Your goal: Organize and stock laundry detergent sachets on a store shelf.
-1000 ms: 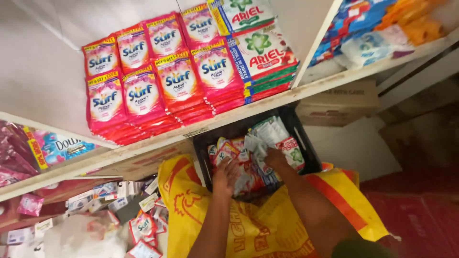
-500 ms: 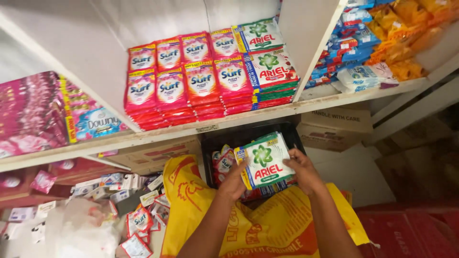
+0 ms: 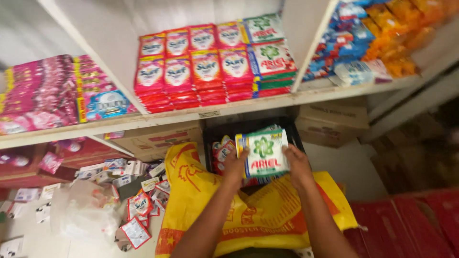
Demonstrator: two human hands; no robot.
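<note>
Both forearms reach forward and slightly upward from the bottom of the view, converging on a stack of white-and-green detergent sachets (image 3: pixel 264 154). The left hand (image 3: pixel 235 168) clasps the stack's left edge, fingers curled around it, while the right hand (image 3: pixel 297 165) grips the right edge, thumb on the front face. The stack is held upright, face toward the person, just above a black plastic crate (image 3: pixel 217 131) that has more red and white sachets inside. The crate sits under the white wooden shelf (image 3: pixel 191 113), where red detergent packets (image 3: pixel 191 67) and green-and-white packets (image 3: pixel 270 59) are lined in rows. A yellow woven sack (image 3: pixel 201 191) lies beneath the arms. Loose small sachets (image 3: pixel 138 205) are scattered over the floor to the left.
</note>
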